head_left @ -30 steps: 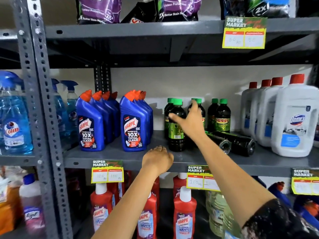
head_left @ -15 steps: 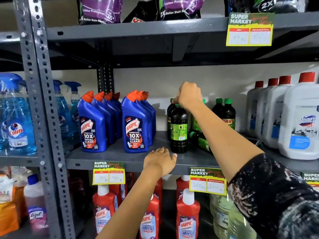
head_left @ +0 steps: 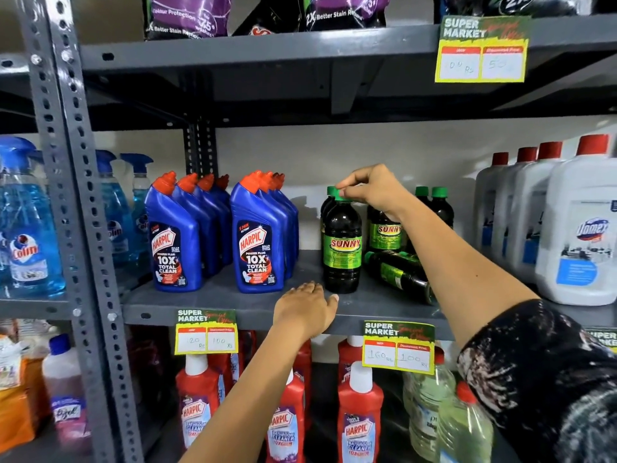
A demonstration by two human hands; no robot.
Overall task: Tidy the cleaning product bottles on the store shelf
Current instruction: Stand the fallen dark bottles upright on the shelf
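On the grey middle shelf (head_left: 213, 300) stand dark Sunny bottles with green caps. My right hand (head_left: 370, 190) pinches the green cap of the front Sunny bottle (head_left: 342, 248), which stands upright with its label facing me. Another upright Sunny bottle (head_left: 385, 233) is behind my wrist, and two more (head_left: 440, 208) stand further back. One Sunny bottle (head_left: 399, 274) lies on its side under my forearm. My left hand (head_left: 305, 310) rests palm down on the shelf's front edge, holding nothing.
Two rows of blue Harpic bottles (head_left: 257, 245) stand left of the Sunny bottles. White Domex jugs (head_left: 582, 235) fill the right end. Blue Colin sprays (head_left: 26, 235) sit past the upright post. Red Harpic bottles (head_left: 359, 419) are on the shelf below, detergent pouches above.
My right hand went from the lying bottles up to the front Sunny bottle's cap and turned it, so its label now faces me. My left hand stayed on the shelf edge.
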